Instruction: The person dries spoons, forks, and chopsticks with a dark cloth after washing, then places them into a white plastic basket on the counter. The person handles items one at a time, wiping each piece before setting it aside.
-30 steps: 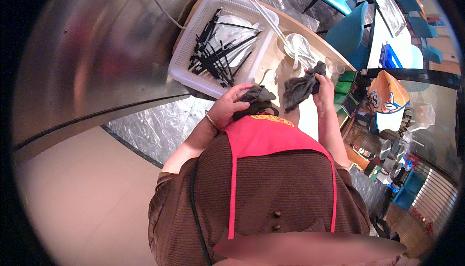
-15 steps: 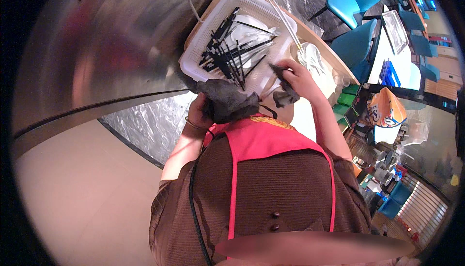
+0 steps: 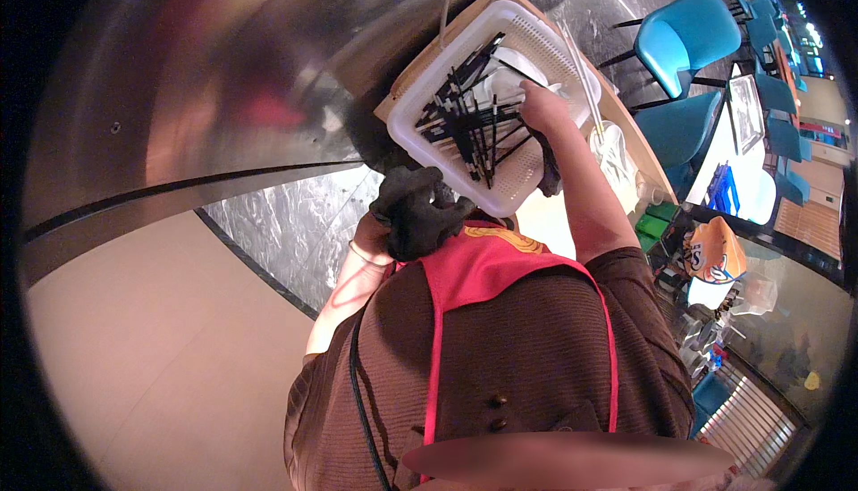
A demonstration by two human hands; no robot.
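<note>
Room: polished stone floor, a curved metal wall panel (image 3: pixel 223 89) at the left, teal chairs (image 3: pixel 688 40) at the upper right.
Desk: pale wooden desk (image 3: pixel 639 156) running up and to the right, carrying the basket.
Person: brown knit top with a red apron (image 3: pixel 483 312) over it, both forearms reaching up from the lower edge.
Basket: white perforated plastic basket (image 3: pixel 420 107) on the near end of the desk, one corner close to the left hand.
Chopsticks: black chopsticks (image 3: pixel 469 125) lying crossed in a loose heap inside the basket.
Cloth: dark grey cloth (image 3: pixel 416 209) bunched just below the basket's near corner.
Left hand: left hand (image 3: pixel 375 236) closed around the cloth, mostly hidden under it.
Right hand: right hand (image 3: pixel 543 109) inside the basket, down among the chopsticks; a dark scrap shows beneath the wrist; whether the fingers grip anything cannot be told.
</note>
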